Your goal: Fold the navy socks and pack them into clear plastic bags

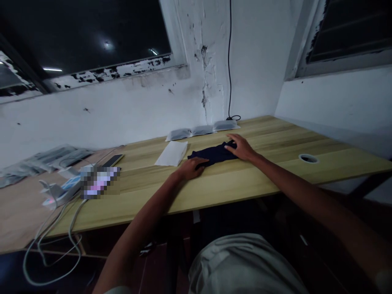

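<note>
"Where's the dark cloth [218, 153]?"
"On the table [275, 139], twelve o'clock from the person; white paper [172, 154] at its nine."
"Fingers?"
"Left hand [191, 168] unclenched, resting at cloth's eight. Right hand [241, 148] curved at three; can't tell if gripping."

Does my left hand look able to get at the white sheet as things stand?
Probably yes: the white sheet lies close by your left hand with nothing visible between them, though that hand rests on the dark cloth.
</note>
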`<state>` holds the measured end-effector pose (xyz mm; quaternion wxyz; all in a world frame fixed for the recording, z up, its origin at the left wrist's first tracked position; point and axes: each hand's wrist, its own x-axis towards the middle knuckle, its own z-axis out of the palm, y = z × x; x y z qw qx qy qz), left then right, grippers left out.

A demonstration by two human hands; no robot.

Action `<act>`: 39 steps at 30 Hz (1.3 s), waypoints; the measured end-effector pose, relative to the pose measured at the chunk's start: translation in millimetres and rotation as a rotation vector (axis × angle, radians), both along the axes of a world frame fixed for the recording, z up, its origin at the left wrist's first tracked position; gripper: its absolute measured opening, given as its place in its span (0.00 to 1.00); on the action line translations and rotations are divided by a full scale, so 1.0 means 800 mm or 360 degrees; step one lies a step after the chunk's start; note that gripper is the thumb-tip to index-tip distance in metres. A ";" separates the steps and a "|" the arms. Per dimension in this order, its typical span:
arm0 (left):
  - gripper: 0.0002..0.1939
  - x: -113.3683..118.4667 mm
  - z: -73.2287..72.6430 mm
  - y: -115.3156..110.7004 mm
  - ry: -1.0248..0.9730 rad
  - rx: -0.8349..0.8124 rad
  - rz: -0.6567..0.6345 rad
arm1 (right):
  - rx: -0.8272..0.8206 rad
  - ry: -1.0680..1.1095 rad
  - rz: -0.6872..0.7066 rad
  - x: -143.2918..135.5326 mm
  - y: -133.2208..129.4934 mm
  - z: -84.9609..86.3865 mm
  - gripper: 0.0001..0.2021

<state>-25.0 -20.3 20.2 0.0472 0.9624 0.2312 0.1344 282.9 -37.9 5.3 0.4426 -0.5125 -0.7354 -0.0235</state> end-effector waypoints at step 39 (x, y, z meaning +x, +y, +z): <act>0.15 -0.057 0.015 0.062 0.0034 -0.0127 0.1269 | -0.0742 -0.0302 -0.0289 0.057 0.039 -0.007 0.21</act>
